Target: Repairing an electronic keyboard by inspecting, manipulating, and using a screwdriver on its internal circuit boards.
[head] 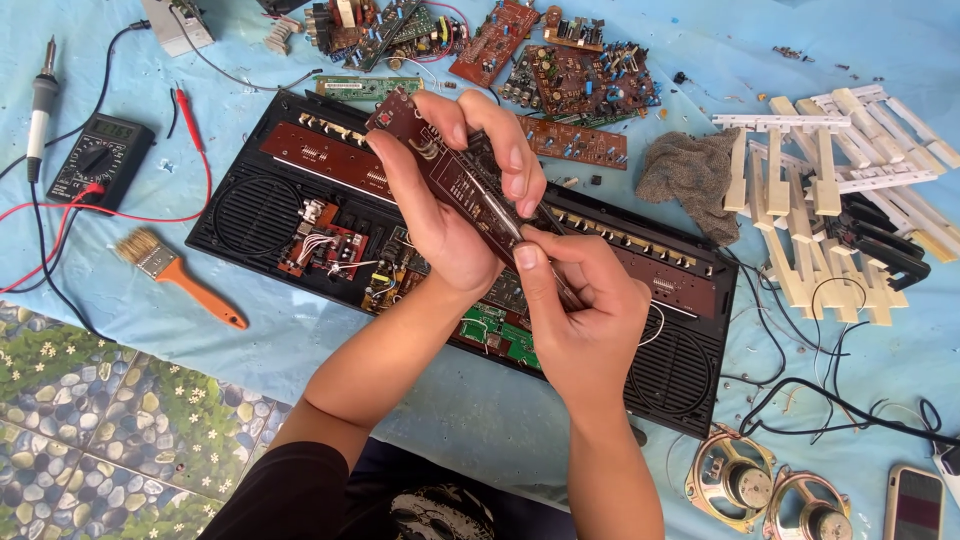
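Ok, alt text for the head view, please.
Left hand holds a long brown circuit board while the right hand presses a thin metal tool to it, above an opened black keyboard case. On the blue sheet: multimeter, brush, loose keys, two speakers.

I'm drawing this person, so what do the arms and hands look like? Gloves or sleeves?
Both hands are bare: no gloves, rings or watch show on the left hand or the right hand. The forearms are bare too. A dark, black-looking short sleeve covers the upper left arm. The fingernails are short and plain.
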